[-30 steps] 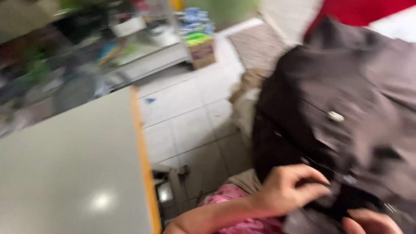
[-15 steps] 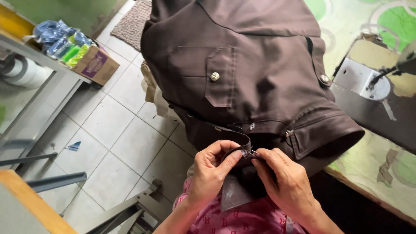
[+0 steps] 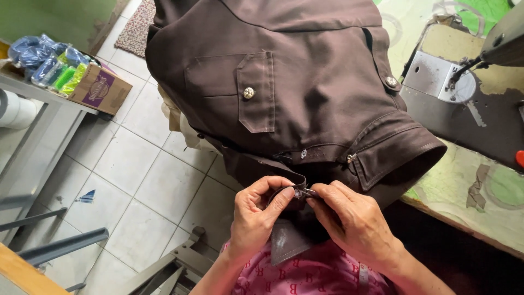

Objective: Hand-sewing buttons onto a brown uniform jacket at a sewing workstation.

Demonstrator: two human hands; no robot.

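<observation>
The left hand [image 3: 256, 218] and the right hand [image 3: 355, 224] meet at the lower edge of a dark brown jacket [image 3: 295, 87], which hangs from the sewing table [image 3: 464, 191] toward the lap. The fingers of both hands are pressed together and pinch a small metal snap button [image 3: 298, 193] on the jacket's strip; the fingertips partly hide it. The sewing machine [image 3: 491, 49] is cut off at the right. On a grey shelf [image 3: 43, 101] at the left lies a brown cardboard box [image 3: 101, 90] with a purple label, beside clear bags of blue and green things.

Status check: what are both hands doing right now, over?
Left hand and right hand pinch a small metal snap on the brown jacket. Sewing machine beside it, apart.
</observation>
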